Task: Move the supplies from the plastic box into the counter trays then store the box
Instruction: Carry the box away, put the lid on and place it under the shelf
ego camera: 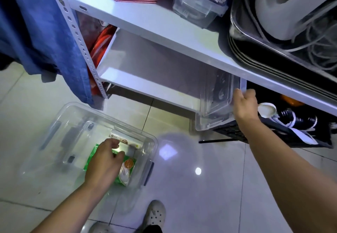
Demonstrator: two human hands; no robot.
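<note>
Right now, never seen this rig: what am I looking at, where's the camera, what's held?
No machine: a person's two bare hands, filmed by one wide-angle camera on their head, looking down. The left hand reaches into a clear plastic box on the tiled floor, over a green packet beside a long carton; whether it grips is unclear. The right hand grips the rim of a clear plastic container at the lower shelf of a metal rack.

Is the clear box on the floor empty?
No, a green packet and a white roll lie inside the clear box.
</note>
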